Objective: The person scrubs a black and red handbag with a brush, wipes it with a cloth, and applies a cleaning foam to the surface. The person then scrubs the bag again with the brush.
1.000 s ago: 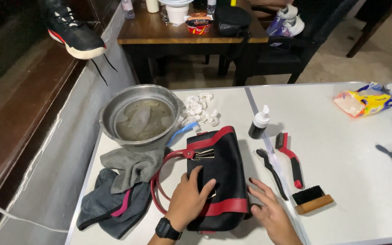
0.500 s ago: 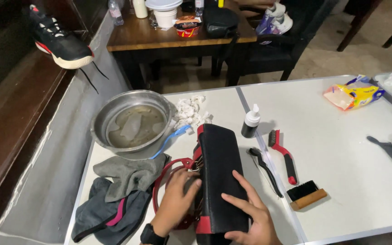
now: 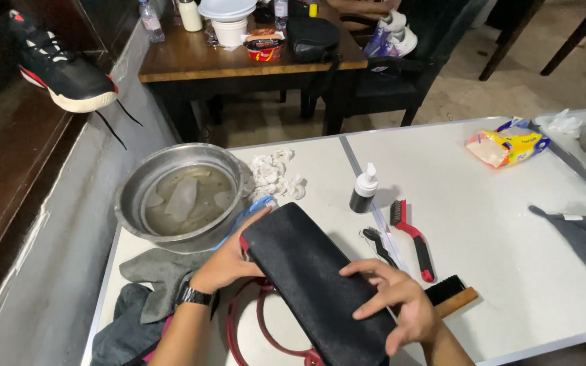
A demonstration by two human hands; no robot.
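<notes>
Even, soft light falls on the white table beyond the right hand, casting only faint shadows. Left of the left hand, the wall side lies dim. Focus is sharp, with slight stretching toward the edges.

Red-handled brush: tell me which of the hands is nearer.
Right. The right hand lies on the black bag just beside the red-handled brush; the left hand grips the bag's far side.
</notes>
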